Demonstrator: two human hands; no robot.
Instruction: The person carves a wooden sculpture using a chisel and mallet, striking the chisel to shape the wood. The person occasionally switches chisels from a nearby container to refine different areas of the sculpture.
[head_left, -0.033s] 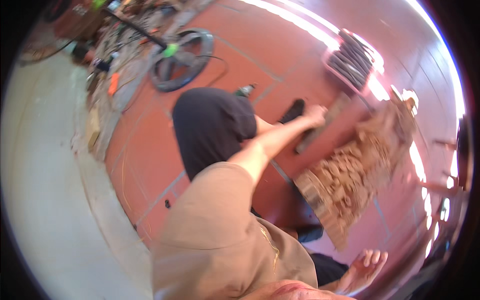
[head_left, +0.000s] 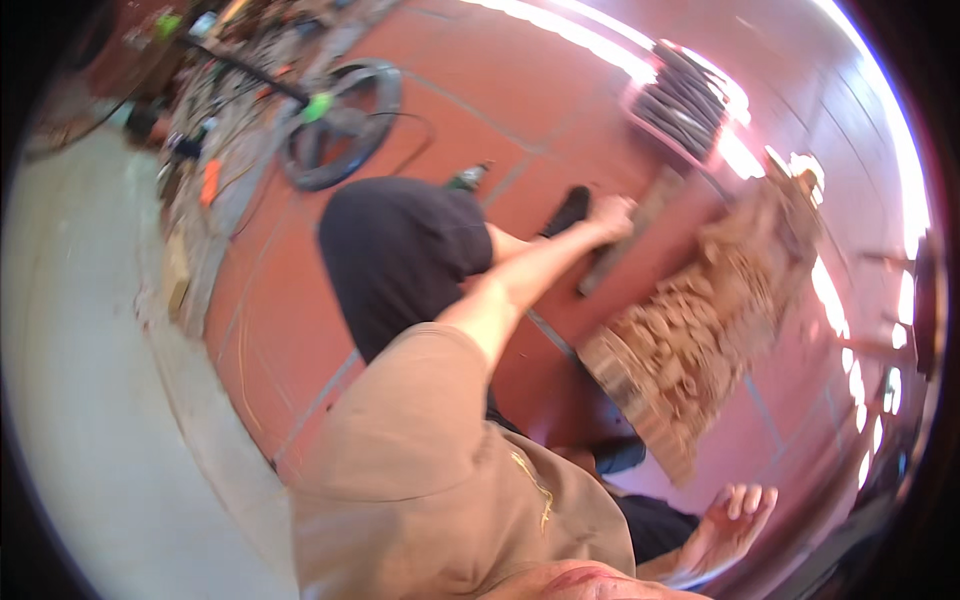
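Note:
My left hand [head_left: 611, 218] is stretched out over the tiled floor, its blurred fingers drawn together beside a narrow wooden strip [head_left: 652, 210]. Whether it grips the strip or something small, I cannot make out. Off to the right, my right hand [head_left: 738, 522] is raised with loosely bent fingers and the palm showing, and nothing is in it. Between the hands lies a thick carved wooden panel [head_left: 690, 325] with deep relief, slanting from lower left to upper right. The dark sole of my foot [head_left: 568, 210] shows by my left wrist.
A pink tray [head_left: 660, 145] full of dark rod-shaped tools sits beyond the panel. A grey wheel-shaped base [head_left: 390, 100] with a black pole stands at the upper left, near scattered clutter [head_left: 235, 100]. A small green bottle-like thing [head_left: 470, 176] lies past my knee [head_left: 400, 240].
The whole view has shifted slightly, so the floor things appear a little further left. Both hands keep nearly the same pose.

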